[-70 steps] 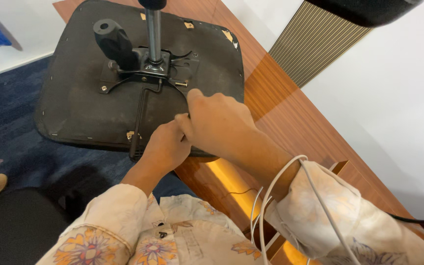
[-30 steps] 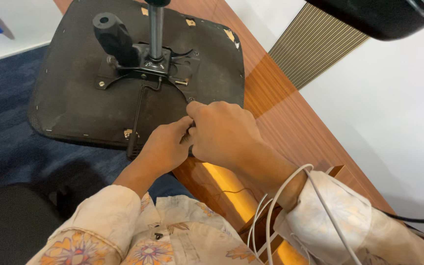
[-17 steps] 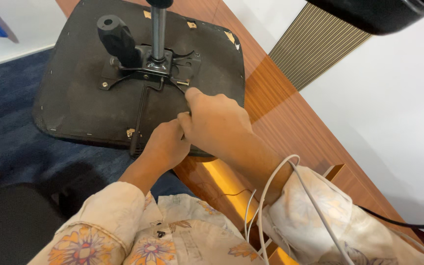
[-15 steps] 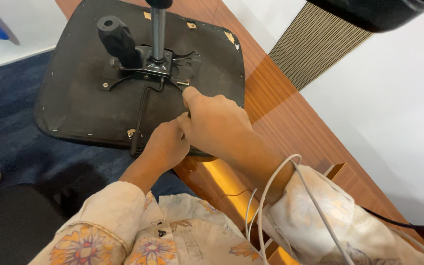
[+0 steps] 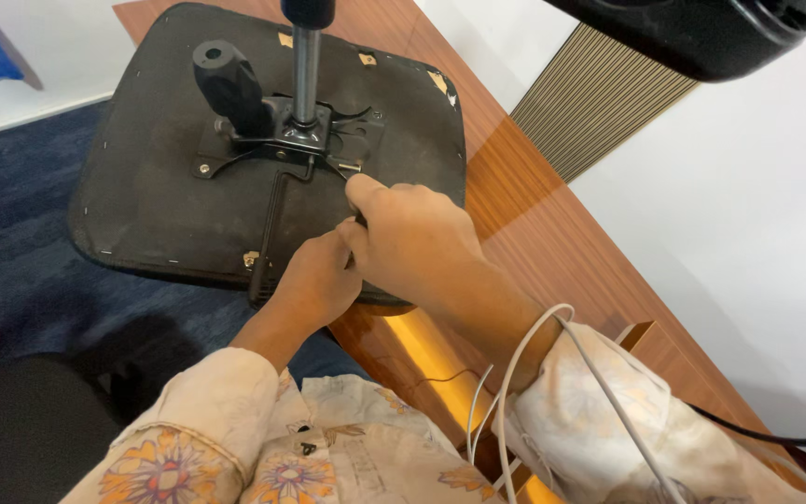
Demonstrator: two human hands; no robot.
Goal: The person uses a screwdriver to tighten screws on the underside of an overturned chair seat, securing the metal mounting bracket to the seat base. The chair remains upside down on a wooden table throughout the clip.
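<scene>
An upturned black office-chair seat pan (image 5: 151, 187) with a black metal tilt mechanism plate (image 5: 291, 145) and a steel gas-lift column (image 5: 306, 65) lies on a long brown wooden table (image 5: 552, 243), overhanging its near edge above dark blue carpet (image 5: 20, 252). The right hand (image 5: 412, 245) and left hand (image 5: 314, 280) meet just below the plate, fingers curled closed against each other on the seat's underside; whatever they pinch is hidden. A white cable (image 5: 534, 373) loops over the right sleeve.

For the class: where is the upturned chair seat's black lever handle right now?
In the head view, the black lever handle sticks up at upper left from the metal bracket on the seat underside, just left of the metal post, beyond both hands.
</scene>
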